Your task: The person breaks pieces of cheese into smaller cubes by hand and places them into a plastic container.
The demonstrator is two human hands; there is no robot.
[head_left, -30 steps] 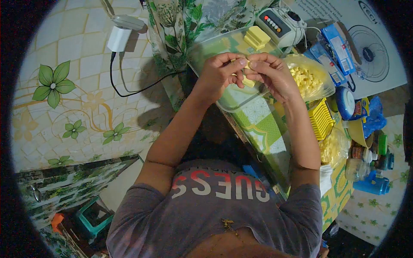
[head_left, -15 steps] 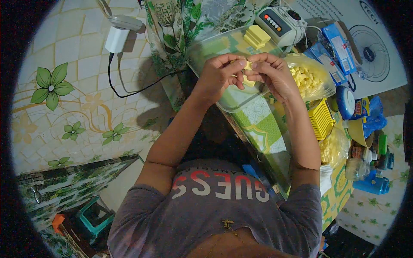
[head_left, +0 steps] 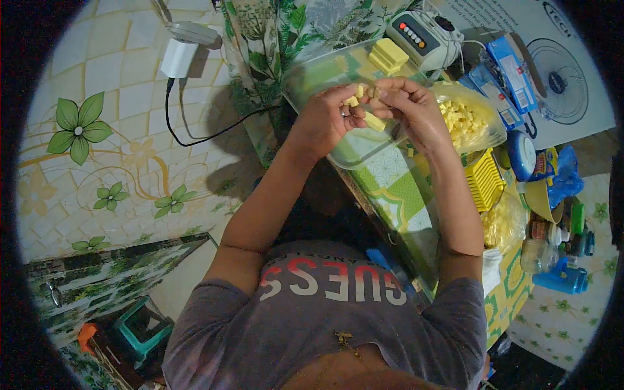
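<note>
At 12 o'clock, over the tray (head_left: 305, 78), the left hand (head_left: 325, 122) pinches yellow pieces (head_left: 352, 101), seemingly being parted, which calls for gentle fingertips; the right hand's (head_left: 419, 114) grip I cannot tell.

The tray (head_left: 314, 77) holding the block (head_left: 389, 56) lies left of the bag (head_left: 489, 121).

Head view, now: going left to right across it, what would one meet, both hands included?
Large green flower print, white box-shaped plug with black cable, bare left hand, bare right hand, see-through plastic bag of small yellow pieces, round blue-and-white container, crumpled blue plastic bag.
</note>
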